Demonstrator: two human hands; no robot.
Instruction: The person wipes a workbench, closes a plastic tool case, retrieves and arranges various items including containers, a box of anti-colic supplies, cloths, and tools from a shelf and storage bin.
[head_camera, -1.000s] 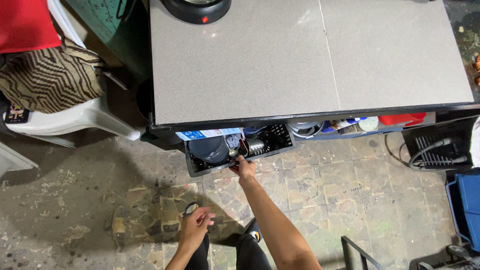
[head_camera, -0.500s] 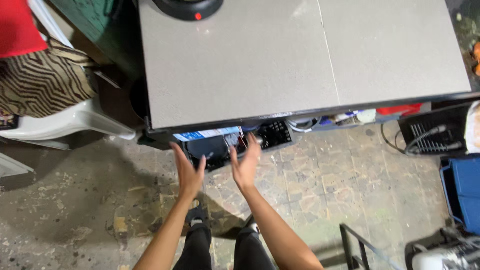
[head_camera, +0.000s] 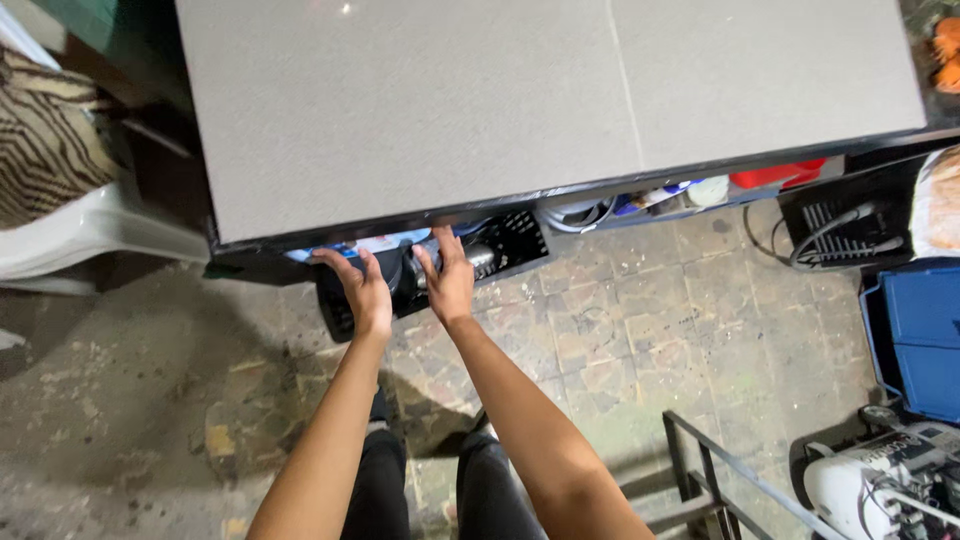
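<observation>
1. Looking straight down from head height: both hands are at a black plastic crate (head_camera: 520, 245) that sits on the floor, tucked mostly under the front edge of the bench (head_camera: 450, 100).
2. Left hand (head_camera: 362, 288) is on the crate's left part, fingers spread and curled over the stuff inside. Looks like it's touching, but can't tell if it's actually gripping anything.
3. Right hand (head_camera: 448, 282) is just beside it, toward the crate's middle, fingers open and pointing up under the bench edge. Same deal, contact yes, real grip unclear.
4. The two hands are apart, with a dark round pot-like thing (head_camera: 412, 282) showing between them inside the crate. A shiny metal piece (head_camera: 482, 260) sits just right of the right hand.
5. A blue-and-white flat package (head_camera: 375, 246) peeks out at the bench edge, above the left hand.
6. Further right under the bench: white containers (head_camera: 708, 190) and a red one (head_camera: 778, 177).
7. Off to the sides: a white plastic chair (head_camera: 90, 230) with a zebra-striped cloth (head_camera: 45, 140) near the bench's left end, a blue bin (head_camera: 925, 330) on the floor at right, and a black metal frame (head_camera: 720, 470) near the bottom.
8. Bench top itself is grey speckled, two panels with a seam.
</observation>
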